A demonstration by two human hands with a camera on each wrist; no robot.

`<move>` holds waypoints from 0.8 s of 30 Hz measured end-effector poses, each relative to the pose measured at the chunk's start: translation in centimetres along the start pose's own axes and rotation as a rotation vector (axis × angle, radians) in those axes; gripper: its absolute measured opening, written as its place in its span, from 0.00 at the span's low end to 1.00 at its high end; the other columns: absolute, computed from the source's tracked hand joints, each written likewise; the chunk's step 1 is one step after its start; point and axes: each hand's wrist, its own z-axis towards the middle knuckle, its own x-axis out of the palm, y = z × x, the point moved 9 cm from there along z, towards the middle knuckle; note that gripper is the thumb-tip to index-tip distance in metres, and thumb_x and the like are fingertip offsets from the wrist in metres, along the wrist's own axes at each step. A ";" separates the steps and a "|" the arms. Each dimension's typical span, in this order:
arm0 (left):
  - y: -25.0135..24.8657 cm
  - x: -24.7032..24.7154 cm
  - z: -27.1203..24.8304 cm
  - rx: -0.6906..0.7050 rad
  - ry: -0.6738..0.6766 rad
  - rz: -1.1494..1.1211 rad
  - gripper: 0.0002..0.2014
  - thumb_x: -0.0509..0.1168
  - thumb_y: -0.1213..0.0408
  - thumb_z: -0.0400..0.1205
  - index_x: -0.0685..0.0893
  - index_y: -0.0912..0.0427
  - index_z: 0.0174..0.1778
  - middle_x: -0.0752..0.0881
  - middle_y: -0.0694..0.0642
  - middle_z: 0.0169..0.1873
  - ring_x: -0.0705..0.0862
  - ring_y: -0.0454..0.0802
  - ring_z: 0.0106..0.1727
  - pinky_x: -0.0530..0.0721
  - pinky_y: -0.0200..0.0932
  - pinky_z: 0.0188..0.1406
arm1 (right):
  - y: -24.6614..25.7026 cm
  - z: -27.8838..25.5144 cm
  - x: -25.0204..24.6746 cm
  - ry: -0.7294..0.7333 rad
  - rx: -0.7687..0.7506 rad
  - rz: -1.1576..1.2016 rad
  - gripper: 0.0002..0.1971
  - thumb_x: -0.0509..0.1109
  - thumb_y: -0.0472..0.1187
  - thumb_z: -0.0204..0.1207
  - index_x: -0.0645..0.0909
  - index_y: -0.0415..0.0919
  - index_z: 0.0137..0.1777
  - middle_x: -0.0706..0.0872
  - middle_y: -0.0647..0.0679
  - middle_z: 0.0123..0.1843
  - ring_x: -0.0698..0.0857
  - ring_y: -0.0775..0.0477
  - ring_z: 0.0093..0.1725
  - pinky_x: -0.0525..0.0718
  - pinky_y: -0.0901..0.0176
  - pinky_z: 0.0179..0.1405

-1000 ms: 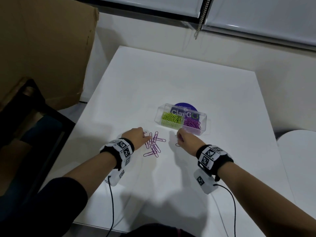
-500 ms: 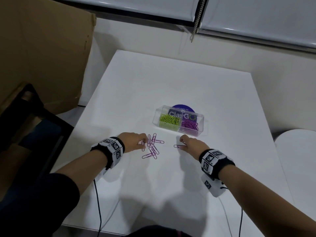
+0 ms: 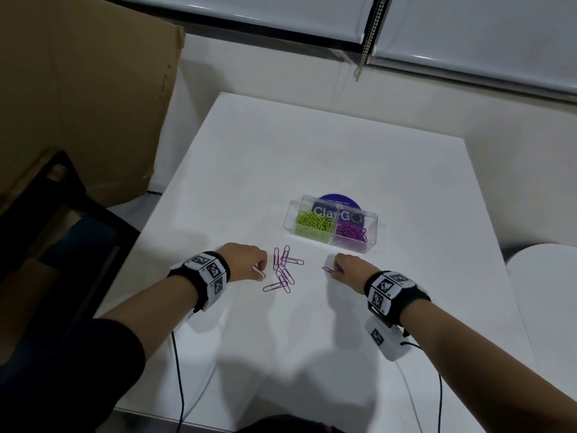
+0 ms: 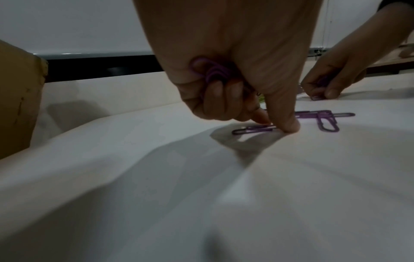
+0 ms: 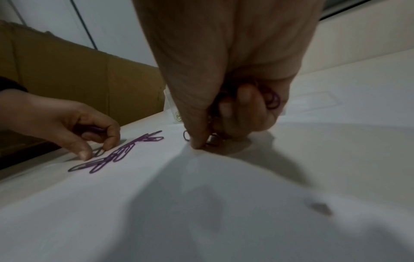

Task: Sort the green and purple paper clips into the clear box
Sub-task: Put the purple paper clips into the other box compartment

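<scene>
The clear box (image 3: pixel 373 220) stands on the white table (image 3: pixel 312 151), green clips (image 3: pixel 313 222) in its left half, purple clips (image 3: pixel 352 232) in its right. Several loose purple paper clips (image 3: pixel 282 270) lie in front of it. My left hand (image 3: pixel 246 260) holds purple clips (image 4: pixel 215 70) in its curled fingers, and its thumb and forefinger pinch another clip (image 4: pixel 253 129) on the table. My right hand (image 3: pixel 349 267) also grips a bunch of purple clips (image 5: pixel 272 100) and pinches one clip (image 3: pixel 327 269) lying on the table.
A brown cardboard sheet (image 3: pixel 78 104) leans at the left beside a dark chair (image 3: pixel 62 214). A purple round sticker (image 3: pixel 338 200) lies behind the box. A white round surface (image 3: pixel 543 292) sits at the right. Cables (image 3: pixel 179 370) trail from both wrist cameras.
Both hands have come down onto the table beside the loose pile. Each now pinches a single purple clip at the table surface. The head view has shifted slightly.
</scene>
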 end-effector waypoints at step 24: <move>-2.6 -4.3 2.1 0.048 -0.070 0.044 0.13 0.53 0.56 0.86 0.72 0.57 0.63 0.86 0.61 0.51 0.82 0.59 0.48 0.76 0.46 0.48 | 7.3 0.7 0.2 -0.145 0.050 0.159 0.28 0.65 0.62 0.73 0.69 0.42 0.65 0.84 0.45 0.61 0.83 0.42 0.61 0.78 0.54 0.54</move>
